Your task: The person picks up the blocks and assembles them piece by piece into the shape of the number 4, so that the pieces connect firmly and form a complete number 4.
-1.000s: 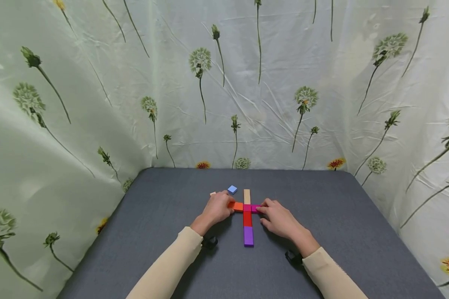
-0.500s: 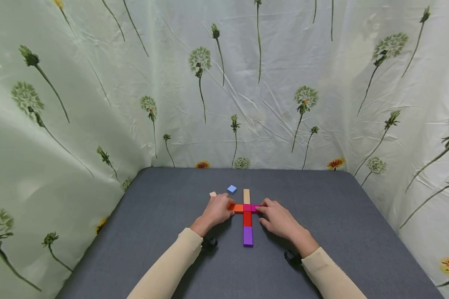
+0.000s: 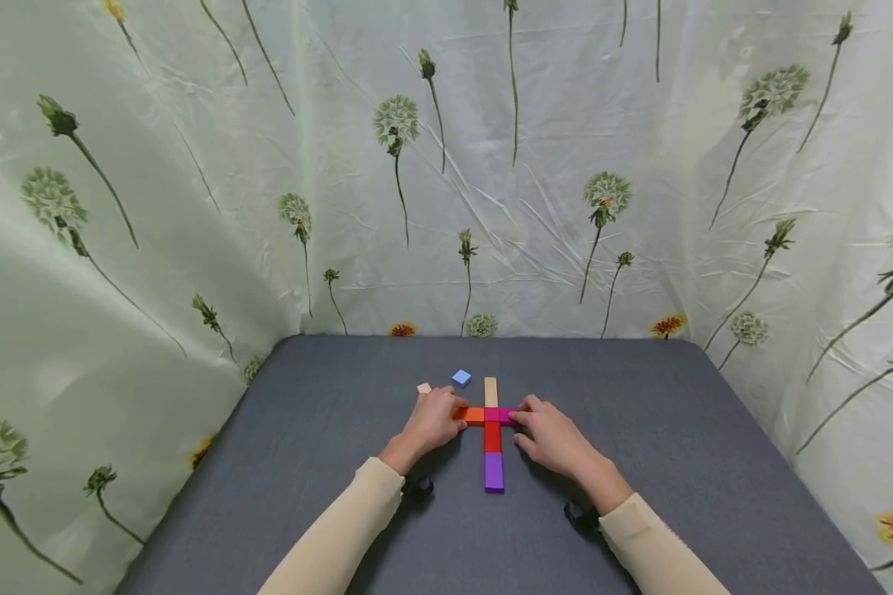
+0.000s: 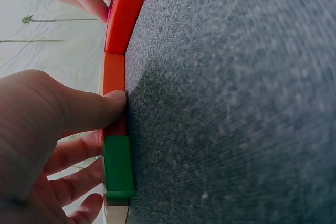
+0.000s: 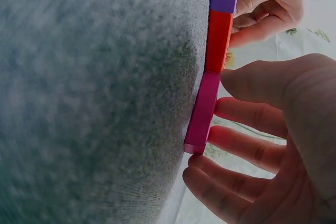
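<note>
Coloured blocks lie in a cross on the table. My left hand (image 3: 433,417) pinches the left arm at an orange block (image 3: 475,415), thumb on the near side, fingers behind. A green block (image 4: 118,163) lies under that palm in the left wrist view, hidden from the head view. My right hand (image 3: 556,436) touches the magenta block (image 5: 203,111) on the right arm, its fingers extended along the far side and the thumb near the joint with the red block (image 3: 493,436). A pink block (image 3: 491,414) sits at the crossing, a purple block (image 3: 494,472) at the near end.
A light wooden block (image 3: 490,392) forms the far end of the cross. Behind the left hand are a small pale block (image 3: 424,387) and a blue block (image 3: 461,378), apart from the cross. The dark grey table (image 3: 327,430) backs onto a flowered curtain (image 3: 536,207).
Both hands stay almost in place at the cross. Slightly more of the small pale block shows behind the left hand.
</note>
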`<state>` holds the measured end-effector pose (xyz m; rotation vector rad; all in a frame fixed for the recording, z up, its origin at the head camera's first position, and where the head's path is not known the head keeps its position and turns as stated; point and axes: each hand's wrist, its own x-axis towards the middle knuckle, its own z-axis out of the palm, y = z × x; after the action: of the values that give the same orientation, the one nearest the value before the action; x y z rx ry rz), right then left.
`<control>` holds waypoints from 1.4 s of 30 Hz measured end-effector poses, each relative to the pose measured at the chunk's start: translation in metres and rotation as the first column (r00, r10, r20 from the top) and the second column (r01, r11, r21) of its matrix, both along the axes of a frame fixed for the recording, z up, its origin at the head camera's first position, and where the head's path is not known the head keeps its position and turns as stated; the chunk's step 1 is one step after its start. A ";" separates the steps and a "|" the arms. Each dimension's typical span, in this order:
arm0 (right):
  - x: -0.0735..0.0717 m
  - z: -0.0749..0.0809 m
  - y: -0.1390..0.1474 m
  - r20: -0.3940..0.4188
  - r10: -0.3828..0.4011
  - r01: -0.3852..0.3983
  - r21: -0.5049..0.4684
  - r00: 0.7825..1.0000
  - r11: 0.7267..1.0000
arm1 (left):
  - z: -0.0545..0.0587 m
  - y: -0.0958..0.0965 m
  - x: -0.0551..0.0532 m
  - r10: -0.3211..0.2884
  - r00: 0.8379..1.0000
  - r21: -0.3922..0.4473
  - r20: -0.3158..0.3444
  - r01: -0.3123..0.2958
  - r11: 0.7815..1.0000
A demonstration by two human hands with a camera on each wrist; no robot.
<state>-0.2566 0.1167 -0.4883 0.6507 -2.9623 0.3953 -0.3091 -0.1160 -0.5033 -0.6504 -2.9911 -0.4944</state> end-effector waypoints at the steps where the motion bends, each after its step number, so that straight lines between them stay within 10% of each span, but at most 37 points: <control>1: 0.000 0.000 0.000 -0.001 -0.001 0.001 -0.001 1.000 1.000 | -0.001 0.000 0.000 -0.001 1.000 -0.001 -0.003 0.001 1.000; 42: 0.001 0.002 0.000 0.023 0.002 -0.002 0.012 1.000 1.000 | -0.001 0.003 0.002 -0.004 0.999 -0.025 -0.039 0.003 1.000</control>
<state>-0.2558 0.1168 -0.4861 0.6553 -2.9884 0.3889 -0.3067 -0.1129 -0.5044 -0.6600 -2.9645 -0.4407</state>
